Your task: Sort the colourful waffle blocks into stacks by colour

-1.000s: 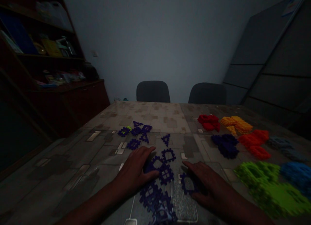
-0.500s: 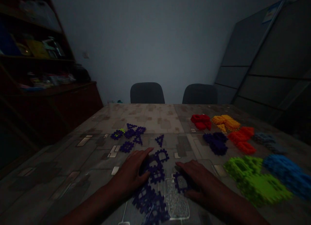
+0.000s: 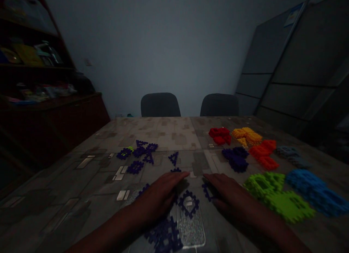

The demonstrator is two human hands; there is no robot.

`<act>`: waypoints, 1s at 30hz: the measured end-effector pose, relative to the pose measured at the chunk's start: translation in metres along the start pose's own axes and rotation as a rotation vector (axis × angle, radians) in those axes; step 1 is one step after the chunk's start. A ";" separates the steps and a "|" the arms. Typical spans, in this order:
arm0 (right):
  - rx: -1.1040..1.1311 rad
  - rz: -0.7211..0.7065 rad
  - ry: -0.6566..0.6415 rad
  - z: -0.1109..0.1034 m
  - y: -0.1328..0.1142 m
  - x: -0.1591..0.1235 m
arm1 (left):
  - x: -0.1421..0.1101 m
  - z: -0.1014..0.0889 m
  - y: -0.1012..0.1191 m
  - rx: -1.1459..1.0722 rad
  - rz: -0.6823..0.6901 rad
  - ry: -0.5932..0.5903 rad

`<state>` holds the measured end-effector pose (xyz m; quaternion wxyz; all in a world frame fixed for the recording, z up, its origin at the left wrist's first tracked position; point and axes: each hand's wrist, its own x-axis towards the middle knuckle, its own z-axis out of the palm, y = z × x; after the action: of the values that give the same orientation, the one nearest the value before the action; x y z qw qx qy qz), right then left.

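Note:
My left hand lies over several dark purple toothed building pieces, its fingers stretched out and open. The pieces under it are partly hidden. Right beside its thumb side, a purple square piece with an open centre lies turned on its corner. My right hand, also open with fingers extended, covers most of another purple piece, whose toothed left edge shows. A cluster of purple pieces lies below my left wrist. Beyond the hands is a single purple triangle piece.
At the left, more purple pieces lie loosely grouped with a bit of lime green. Along the right are piles of red, yellow, purple, orange, grey, lime and blue pieces. Two chairs stand behind the table.
My left hand has moved right and forward over the purple pieces. A purple square piece now lies separately between the hands. The right hand has shifted slightly forward with the piece beneath it.

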<state>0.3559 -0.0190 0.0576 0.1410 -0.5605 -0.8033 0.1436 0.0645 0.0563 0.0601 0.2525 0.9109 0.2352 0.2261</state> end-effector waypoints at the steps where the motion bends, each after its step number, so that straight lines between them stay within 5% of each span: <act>1: 0.009 0.032 -0.010 0.000 -0.002 0.000 | -0.006 -0.002 -0.004 0.025 -0.027 0.036; 8: 0.056 0.101 0.008 0.009 -0.005 0.006 | -0.062 -0.011 -0.029 0.155 -0.235 0.303; 13: 0.113 0.030 0.049 0.010 -0.006 0.011 | -0.064 -0.010 -0.036 0.164 -0.222 0.391; 24: 0.286 -0.187 -0.011 0.032 -0.039 0.010 | -0.058 -0.009 -0.036 0.097 -0.249 0.388; 30: 0.232 -0.155 -0.120 0.030 -0.038 0.009 | -0.057 -0.011 -0.028 0.045 -0.276 0.359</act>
<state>0.3086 -0.0254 0.0455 0.1672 -0.4671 -0.8292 0.2576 0.0049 0.0499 0.0359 0.2148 0.8206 0.4038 0.3425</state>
